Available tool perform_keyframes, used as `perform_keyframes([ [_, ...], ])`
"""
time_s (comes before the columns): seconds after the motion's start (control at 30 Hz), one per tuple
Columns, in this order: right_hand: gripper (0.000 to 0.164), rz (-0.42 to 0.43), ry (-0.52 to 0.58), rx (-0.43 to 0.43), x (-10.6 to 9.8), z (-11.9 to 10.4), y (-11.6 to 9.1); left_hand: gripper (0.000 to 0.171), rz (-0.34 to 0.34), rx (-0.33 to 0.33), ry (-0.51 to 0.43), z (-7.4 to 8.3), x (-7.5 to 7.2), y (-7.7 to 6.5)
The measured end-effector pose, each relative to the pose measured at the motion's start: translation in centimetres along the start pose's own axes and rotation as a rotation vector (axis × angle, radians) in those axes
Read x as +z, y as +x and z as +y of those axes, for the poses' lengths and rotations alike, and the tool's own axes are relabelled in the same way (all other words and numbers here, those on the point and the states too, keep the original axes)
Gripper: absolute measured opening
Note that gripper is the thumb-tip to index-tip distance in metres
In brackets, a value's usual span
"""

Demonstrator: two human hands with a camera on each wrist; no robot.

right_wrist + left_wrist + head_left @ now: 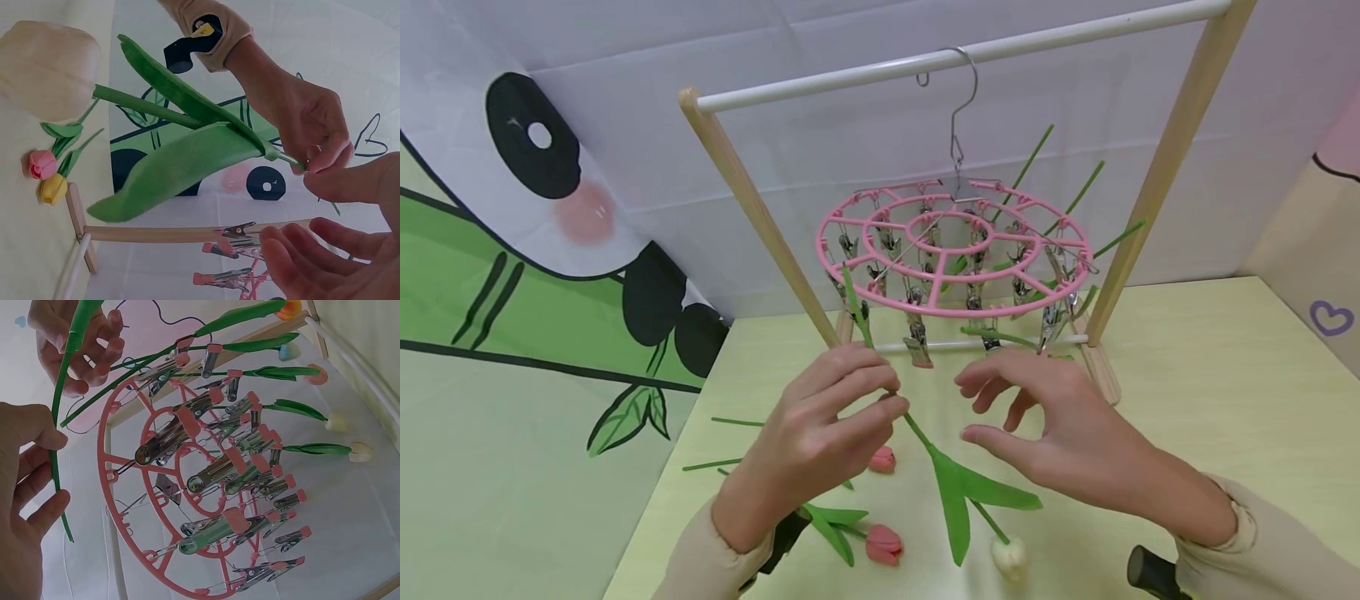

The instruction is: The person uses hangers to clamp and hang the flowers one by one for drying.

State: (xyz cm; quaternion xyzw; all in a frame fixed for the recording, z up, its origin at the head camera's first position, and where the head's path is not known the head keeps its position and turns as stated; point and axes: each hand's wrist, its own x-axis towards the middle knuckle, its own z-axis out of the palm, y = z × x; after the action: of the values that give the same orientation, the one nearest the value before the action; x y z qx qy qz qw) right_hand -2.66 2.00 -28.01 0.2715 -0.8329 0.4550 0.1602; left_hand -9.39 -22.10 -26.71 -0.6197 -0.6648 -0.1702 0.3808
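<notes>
My left hand pinches the thin green stem of a white artificial tulip. The bloom points down toward the table, two broad leaves spread above it, and the stem's end rises past my fingers. To the right, my right hand is held with fingers loosely bent and thumb apart, nothing between them. Beyond both hands hangs a round pink clip hanger with metal clips. Several tulips hang bloom-down from its clips, including a cream one, a pink one and a blue one.
The hanger's hook sits over the white bar of a wooden-legged rack. A pink tulip lies on the table below my left wrist, with a yellow tulip among those lying there.
</notes>
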Motion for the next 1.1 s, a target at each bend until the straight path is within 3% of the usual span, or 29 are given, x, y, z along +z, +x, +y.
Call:
perform_keyframes([
  [0.37,0.029,-0.164,0.135,0.111,1.4,0.6,0.5,0.011,-0.018,0.034,-0.001,0.1,0.2,0.7],
  [0.67,0.015,-0.206,0.214,0.081,2.6,1.3,0.7,0.011,0.004,0.071,0.041,0.4,0.8,1.1],
  [0.9,0.014,-0.200,0.227,0.086,2.8,1.6,0.8,0.014,0.153,0.064,0.006,0.7,1.7,1.2],
  [1.1,0.013,-0.163,0.238,0.052,2.7,1.9,0.6,0.011,0.372,-0.038,-0.136,1.4,2.3,1.1],
])
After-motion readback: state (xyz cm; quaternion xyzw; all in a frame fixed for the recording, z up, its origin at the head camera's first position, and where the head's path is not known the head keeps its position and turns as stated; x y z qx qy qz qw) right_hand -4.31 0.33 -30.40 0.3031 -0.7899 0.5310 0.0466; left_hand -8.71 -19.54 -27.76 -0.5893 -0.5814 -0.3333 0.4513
